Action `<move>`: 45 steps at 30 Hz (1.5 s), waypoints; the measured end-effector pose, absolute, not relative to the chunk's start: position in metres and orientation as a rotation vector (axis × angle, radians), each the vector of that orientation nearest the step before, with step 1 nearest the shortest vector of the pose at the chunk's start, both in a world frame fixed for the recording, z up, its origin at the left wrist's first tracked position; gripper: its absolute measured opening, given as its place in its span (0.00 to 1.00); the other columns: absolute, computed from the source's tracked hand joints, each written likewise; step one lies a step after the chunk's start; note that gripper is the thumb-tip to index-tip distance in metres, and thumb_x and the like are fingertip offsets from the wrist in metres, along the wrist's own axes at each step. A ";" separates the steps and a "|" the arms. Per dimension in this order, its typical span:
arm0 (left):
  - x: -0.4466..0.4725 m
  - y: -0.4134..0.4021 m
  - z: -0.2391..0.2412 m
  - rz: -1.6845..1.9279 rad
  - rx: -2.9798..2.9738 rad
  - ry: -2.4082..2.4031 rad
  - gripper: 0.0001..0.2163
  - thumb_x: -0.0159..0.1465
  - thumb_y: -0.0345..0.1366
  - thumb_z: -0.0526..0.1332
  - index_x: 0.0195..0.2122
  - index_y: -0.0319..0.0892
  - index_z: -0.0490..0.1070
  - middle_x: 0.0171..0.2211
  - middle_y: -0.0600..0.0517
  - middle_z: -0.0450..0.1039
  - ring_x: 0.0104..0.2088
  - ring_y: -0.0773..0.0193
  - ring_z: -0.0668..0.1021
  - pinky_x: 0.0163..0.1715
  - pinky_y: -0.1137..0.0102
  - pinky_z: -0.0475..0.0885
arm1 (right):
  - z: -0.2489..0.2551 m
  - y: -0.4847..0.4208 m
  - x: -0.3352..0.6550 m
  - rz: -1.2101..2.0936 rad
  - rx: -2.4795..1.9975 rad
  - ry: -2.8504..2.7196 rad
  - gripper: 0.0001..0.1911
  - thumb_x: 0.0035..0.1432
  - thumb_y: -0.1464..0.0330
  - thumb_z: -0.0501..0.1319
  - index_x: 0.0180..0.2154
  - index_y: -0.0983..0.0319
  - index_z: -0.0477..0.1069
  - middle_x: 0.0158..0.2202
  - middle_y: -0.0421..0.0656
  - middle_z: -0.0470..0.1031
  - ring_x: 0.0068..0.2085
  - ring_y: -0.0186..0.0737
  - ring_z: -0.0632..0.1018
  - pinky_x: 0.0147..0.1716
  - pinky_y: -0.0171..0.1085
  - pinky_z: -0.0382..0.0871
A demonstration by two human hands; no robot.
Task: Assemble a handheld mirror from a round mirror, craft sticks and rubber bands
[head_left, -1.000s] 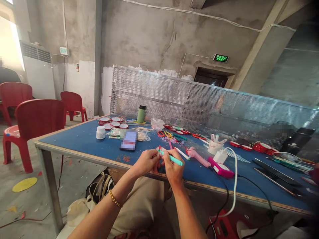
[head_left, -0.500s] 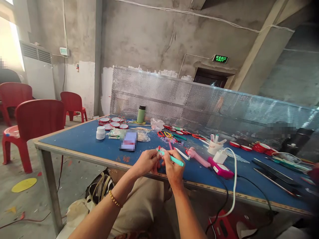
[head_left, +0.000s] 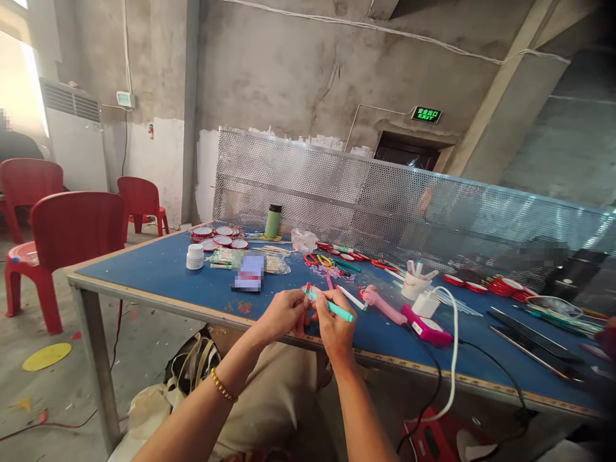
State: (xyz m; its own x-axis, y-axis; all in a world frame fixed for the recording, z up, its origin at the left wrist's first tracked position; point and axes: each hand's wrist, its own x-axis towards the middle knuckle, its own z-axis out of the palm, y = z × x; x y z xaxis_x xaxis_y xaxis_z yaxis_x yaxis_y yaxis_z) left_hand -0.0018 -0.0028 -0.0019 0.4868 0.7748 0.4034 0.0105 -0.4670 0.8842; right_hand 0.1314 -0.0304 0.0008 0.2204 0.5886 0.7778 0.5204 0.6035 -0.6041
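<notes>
At the near edge of the blue table [head_left: 158,273], my left hand [head_left: 286,312] pinches a small piece with a red part [head_left: 308,289]; its kind is mostly hidden by the fingers. A teal marker pen [head_left: 341,310] is gripped in my right hand [head_left: 335,328] like a writing tool. Its front end points left and meets the small piece between the two hands. Just beyond my fingers lie a white pen [head_left: 353,297] and a pink glue gun [head_left: 385,305].
A phone [head_left: 249,272], a white bottle [head_left: 195,256] and red-rimmed discs [head_left: 222,241] sit to the left. Scissors [head_left: 325,261] and a green tumbler [head_left: 273,222] stand farther back. On the right are a cup of pens [head_left: 414,285], a magenta box [head_left: 426,325] and cables. A perforated metal screen [head_left: 308,186] borders the back.
The rear end of the marker pen has shifted very slightly left. Both hands keep their grip in nearly the same place.
</notes>
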 end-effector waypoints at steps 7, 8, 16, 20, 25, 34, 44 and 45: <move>-0.002 -0.003 -0.002 1.068 1.844 0.668 0.15 0.65 0.45 0.52 0.26 0.42 0.62 0.17 0.56 0.68 0.16 0.67 0.74 0.16 0.75 0.64 | 0.000 -0.030 0.132 0.060 -1.024 -1.415 0.13 0.61 0.63 0.58 0.26 0.61 0.67 0.20 0.36 0.70 0.17 0.31 0.72 0.18 0.30 0.65; -0.002 -0.003 -0.001 1.068 1.844 0.666 0.15 0.65 0.45 0.52 0.26 0.42 0.62 0.18 0.56 0.68 0.16 0.67 0.74 0.16 0.75 0.64 | 0.000 -0.030 0.132 0.061 -1.022 -1.416 0.13 0.61 0.63 0.58 0.26 0.61 0.67 0.20 0.36 0.70 0.17 0.31 0.72 0.18 0.30 0.65; -0.001 -0.003 0.000 1.073 1.848 0.694 0.15 0.65 0.44 0.52 0.26 0.42 0.62 0.17 0.56 0.69 0.15 0.68 0.73 0.16 0.75 0.63 | -0.001 -0.030 0.132 0.055 -1.008 -1.418 0.13 0.61 0.63 0.58 0.25 0.61 0.67 0.20 0.35 0.69 0.17 0.31 0.72 0.17 0.30 0.65; 0.000 -0.005 0.001 1.070 1.838 0.702 0.14 0.65 0.42 0.51 0.25 0.42 0.62 0.17 0.56 0.69 0.15 0.68 0.73 0.17 0.75 0.63 | -0.003 -0.027 0.134 0.056 -1.014 -1.413 0.14 0.62 0.62 0.58 0.26 0.61 0.68 0.20 0.37 0.70 0.18 0.32 0.72 0.17 0.30 0.65; 0.000 -0.008 0.004 1.070 1.819 0.704 0.12 0.64 0.39 0.51 0.25 0.42 0.62 0.16 0.56 0.68 0.15 0.68 0.72 0.17 0.75 0.63 | -0.003 -0.027 0.135 0.085 -1.019 -1.410 0.14 0.62 0.61 0.59 0.26 0.61 0.68 0.20 0.37 0.70 0.18 0.32 0.72 0.18 0.30 0.66; -0.002 -0.007 0.004 1.049 1.812 0.671 0.09 0.63 0.37 0.51 0.26 0.41 0.62 0.19 0.55 0.70 0.15 0.70 0.72 0.16 0.76 0.62 | 0.000 -0.031 0.133 0.138 -0.990 -1.319 0.13 0.60 0.61 0.59 0.27 0.61 0.68 0.19 0.36 0.70 0.16 0.32 0.71 0.16 0.30 0.65; -0.002 -0.007 0.001 1.057 1.784 0.651 0.11 0.64 0.39 0.51 0.26 0.41 0.62 0.19 0.56 0.69 0.15 0.69 0.73 0.15 0.76 0.63 | 0.001 -0.034 0.131 0.126 -0.987 -1.356 0.13 0.61 0.62 0.58 0.26 0.61 0.67 0.19 0.36 0.71 0.17 0.31 0.71 0.17 0.30 0.65; -0.002 -0.007 0.001 1.056 1.788 0.654 0.11 0.64 0.39 0.51 0.26 0.41 0.62 0.19 0.56 0.69 0.15 0.69 0.73 0.15 0.76 0.63 | 0.001 -0.034 0.131 0.120 -0.991 -1.360 0.14 0.61 0.61 0.58 0.26 0.61 0.67 0.20 0.36 0.71 0.17 0.31 0.72 0.17 0.30 0.65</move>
